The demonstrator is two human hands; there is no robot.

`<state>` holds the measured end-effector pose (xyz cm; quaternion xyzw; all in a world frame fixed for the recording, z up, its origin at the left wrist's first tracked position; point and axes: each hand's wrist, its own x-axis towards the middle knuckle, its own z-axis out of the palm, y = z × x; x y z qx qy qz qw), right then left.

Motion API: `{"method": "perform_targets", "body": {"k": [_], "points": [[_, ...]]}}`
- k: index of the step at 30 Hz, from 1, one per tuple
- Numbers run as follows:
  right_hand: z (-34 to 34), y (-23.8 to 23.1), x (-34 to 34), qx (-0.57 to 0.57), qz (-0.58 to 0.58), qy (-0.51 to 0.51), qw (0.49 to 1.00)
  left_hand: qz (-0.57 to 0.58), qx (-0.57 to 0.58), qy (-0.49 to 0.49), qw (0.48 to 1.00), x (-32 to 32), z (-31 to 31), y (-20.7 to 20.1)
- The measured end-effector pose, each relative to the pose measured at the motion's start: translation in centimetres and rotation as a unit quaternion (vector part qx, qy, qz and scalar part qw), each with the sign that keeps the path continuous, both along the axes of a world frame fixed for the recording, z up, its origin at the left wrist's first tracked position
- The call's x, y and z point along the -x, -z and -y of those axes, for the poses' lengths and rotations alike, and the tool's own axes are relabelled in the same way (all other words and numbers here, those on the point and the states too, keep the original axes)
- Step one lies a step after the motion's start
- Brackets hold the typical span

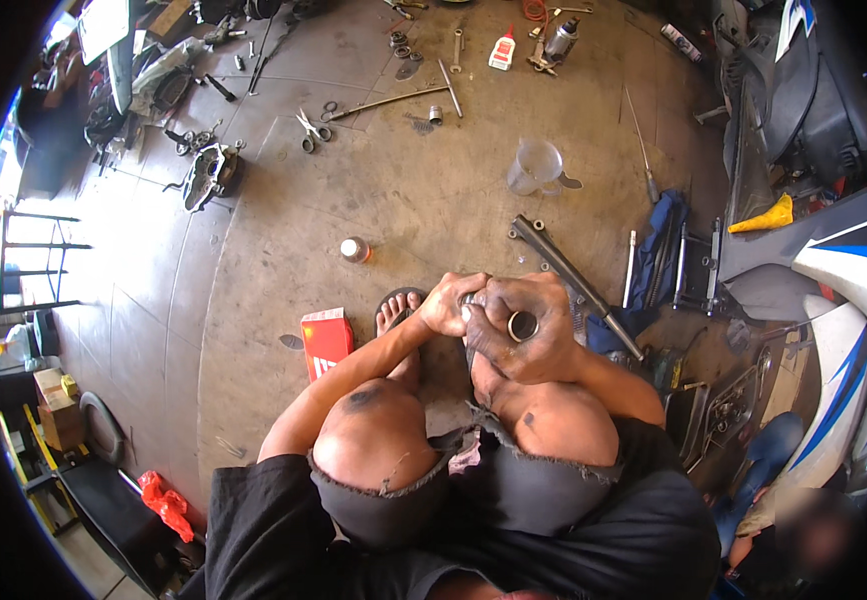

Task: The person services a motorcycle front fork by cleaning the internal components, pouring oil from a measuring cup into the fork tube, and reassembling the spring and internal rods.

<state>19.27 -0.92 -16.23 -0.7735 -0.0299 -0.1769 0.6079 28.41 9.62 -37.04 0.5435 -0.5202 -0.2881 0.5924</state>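
Observation:
Both my hands meet in front of my bare knees. My right hand (538, 325), its fingers smudged dark, is wrapped round a metal tube (523, 326) whose round open end faces up. Pressed against it, my left hand (446, 303) is closed, and a bit of shiny metal shows between the two hands. Most of what they grip is hidden by the fingers. Just beyond the right hand, a long dark fork tube (575, 285) lies slanting on the floor. A red box (327, 342) rests left of my foot, with a small white-capped bottle (355, 249) farther out.
Ahead on the floor are a clear plastic jug (534, 165), scissors (313, 130), a glue bottle (501, 50), a spray can (561, 40) and a wrench (457, 50). An engine casing (211, 177) lies left. White-and-blue motorcycle bodywork (848, 270) stands right; another person (768, 490) is at lower right.

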Motion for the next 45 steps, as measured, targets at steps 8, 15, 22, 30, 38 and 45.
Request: {"method": "perform_targets", "body": {"k": [8,15,22,30,38,45], "points": [[1.1,-0.1,1.1,0.048,0.002,-0.048,0.998,0.027,0.045,-0.009,0.999,0.2,0.5,-0.5],[0.9,-1.6,2.0,-0.009,-0.051,0.048,0.997,0.1,0.012,-0.039,0.994,-0.8,-1.5,1.1],[0.4,12.7,22.6,0.205,-0.272,0.333,0.879,0.058,0.01,-0.063,0.996,0.8,-1.7,-1.5],[-6.3,5.9,30.4,0.412,-0.387,0.157,0.81,-0.046,-0.081,-0.052,0.994,1.4,-3.3,-1.7],[-1.6,4.9,28.5,0.081,-0.162,0.308,0.934,-0.027,-0.044,-0.038,0.998,2.0,-1.5,-0.7],[19.4,24.3,28.8,0.009,-0.171,0.61,0.773,-0.069,-0.092,-0.068,0.991,1.8,-2.5,-2.9]]}}
